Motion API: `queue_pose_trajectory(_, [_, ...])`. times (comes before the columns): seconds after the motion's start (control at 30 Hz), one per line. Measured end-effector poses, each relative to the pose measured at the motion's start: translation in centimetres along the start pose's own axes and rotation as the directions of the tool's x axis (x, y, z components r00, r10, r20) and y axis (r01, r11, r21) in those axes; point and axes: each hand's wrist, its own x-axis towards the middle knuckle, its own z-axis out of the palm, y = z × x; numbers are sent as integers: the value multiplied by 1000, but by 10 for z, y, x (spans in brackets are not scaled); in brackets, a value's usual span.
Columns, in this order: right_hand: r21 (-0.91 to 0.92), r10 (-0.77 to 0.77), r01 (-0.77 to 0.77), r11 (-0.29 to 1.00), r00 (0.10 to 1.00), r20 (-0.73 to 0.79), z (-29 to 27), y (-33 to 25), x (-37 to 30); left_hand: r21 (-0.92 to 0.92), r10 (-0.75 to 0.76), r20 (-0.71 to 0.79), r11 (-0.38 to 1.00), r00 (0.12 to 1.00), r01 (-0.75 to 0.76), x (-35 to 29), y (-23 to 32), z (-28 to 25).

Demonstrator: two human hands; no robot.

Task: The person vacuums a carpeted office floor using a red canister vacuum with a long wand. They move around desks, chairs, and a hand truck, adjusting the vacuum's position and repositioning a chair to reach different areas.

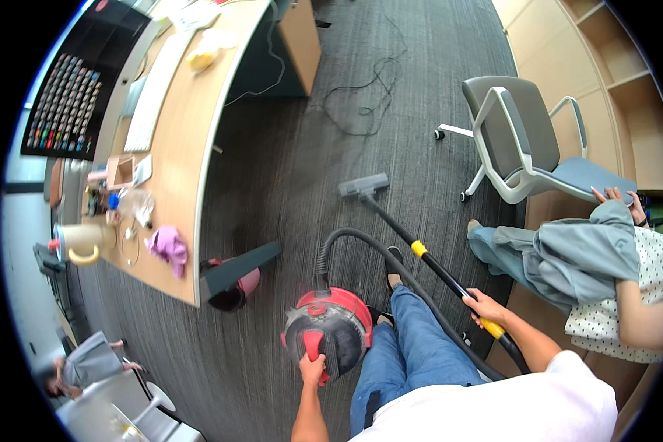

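Note:
My left hand [313, 367] is closed round the red handle on top of a red and grey canister vacuum cleaner [346, 317], which stands on the carpet by my left foot. In my right hand [486, 308] is the black vacuum wand [447, 278] with yellow bands, fingers wrapped round it. The wand slants away to a flat grey floor nozzle [364, 185] resting on the carpet. A black ribbed hose [390, 241] arches from the canister and passes beside my legs toward the wand's near end.
At the left stands a wooden desk [173, 132] with a monitor, a keyboard, a jug and a purple cloth. A black cable [379, 96] lies looped ahead on the carpet. To the right are an office chair [519, 132], a person [567, 258] touching its seat, and wooden shelving [589, 81].

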Motion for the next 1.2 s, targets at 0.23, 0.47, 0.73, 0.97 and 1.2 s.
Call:
queue_pose_trajectory(0.23, [-45, 56, -63, 997, 987, -148, 88, 17, -126, -39, -5, -43, 999, 999, 4, 34, -145, -48])
queue_pose_trajectory(0.47, [-233, -283, 243, 942, 946, -156, 134, -51, -71, 275, 114, -132, 959, 985, -74, 88, -250, -67])
queue_pose_trajectory(0.73, [-472, -635, 596, 650, 767, 93, 197, -253, 158, 438, 167, -139, 894, 976, -90, 137, -362, -76])
queue_pose_trajectory(0.97, [-929, -559, 244, 280, 828, 49, 242, -216, 224, 415, 187, -278, 908, 942, -57, 149, -423, -53])
queue_pose_trajectory(1.2, [-878, -175, -148, 455, 952, -251, 144, 147, 94, 406, 78, -228, 914, 971, 22, 173, -439, -27])
